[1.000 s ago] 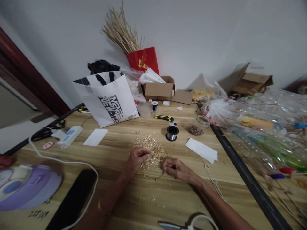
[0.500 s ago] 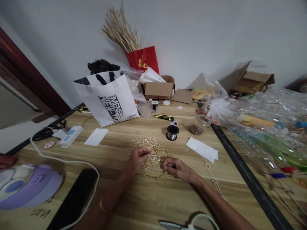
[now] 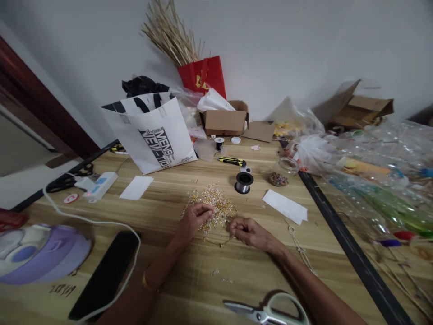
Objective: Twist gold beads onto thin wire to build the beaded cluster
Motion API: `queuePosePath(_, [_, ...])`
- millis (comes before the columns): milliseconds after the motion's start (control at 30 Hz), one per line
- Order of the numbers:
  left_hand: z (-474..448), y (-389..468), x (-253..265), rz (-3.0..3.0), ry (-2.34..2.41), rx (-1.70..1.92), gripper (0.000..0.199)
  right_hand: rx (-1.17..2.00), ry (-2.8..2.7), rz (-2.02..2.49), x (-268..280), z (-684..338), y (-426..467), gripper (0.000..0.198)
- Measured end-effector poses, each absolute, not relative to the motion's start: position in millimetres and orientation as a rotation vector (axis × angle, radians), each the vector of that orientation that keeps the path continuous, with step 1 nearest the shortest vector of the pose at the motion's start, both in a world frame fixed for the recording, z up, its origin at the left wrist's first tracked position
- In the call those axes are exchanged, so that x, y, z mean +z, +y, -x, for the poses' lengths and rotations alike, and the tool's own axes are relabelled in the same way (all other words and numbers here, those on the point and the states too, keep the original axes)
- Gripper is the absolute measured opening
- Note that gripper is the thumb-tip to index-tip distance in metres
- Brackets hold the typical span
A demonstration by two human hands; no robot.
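1. Head view: I am watching the left hand (image 3: 193,218) resting on the table (image 3: 176,271) at the near edge of the bead pile (image 3: 213,204), its fingers curled and thumb pinching against fingertips on something too small for me to make out.
2. The right hand (image 3: 248,232) is lying just right of the pile, closed loosely into a fist; I cannot tell what it is gripping, if anything.
3. The beads are sitting mid-table, touching both hands, with a thin strand curving along the wood between the wrists.
4. A spool (image 3: 244,182) is standing just beyond the pile, a jar (image 3: 280,174) to its right, a white bag (image 3: 152,137) further back on the left.
5. Scissors (image 3: 267,311) are lying at the near edge, by the right forearm.
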State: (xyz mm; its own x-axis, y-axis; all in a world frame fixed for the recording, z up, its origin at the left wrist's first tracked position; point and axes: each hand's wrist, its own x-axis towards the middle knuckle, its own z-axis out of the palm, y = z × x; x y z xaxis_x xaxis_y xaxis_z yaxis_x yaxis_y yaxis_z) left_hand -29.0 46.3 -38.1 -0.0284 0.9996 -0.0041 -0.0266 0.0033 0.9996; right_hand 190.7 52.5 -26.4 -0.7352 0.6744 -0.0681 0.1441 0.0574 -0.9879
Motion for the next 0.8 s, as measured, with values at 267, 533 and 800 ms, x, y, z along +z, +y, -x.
queuePosePath(267, [26,45,-29,-1.197,1.298,1.238,0.014,1.701,-1.941,0.810,-27,-191,53,0.032])
queuePosePath(533, [26,44,-29,-1.231,1.287,1.231,0.015,1.744,-1.897,0.830,-26,-190,53,0.035])
queuePosePath(800, [24,41,-29,-1.314,1.238,1.227,0.014,1.782,-1.858,0.886,-24,-193,52,0.036])
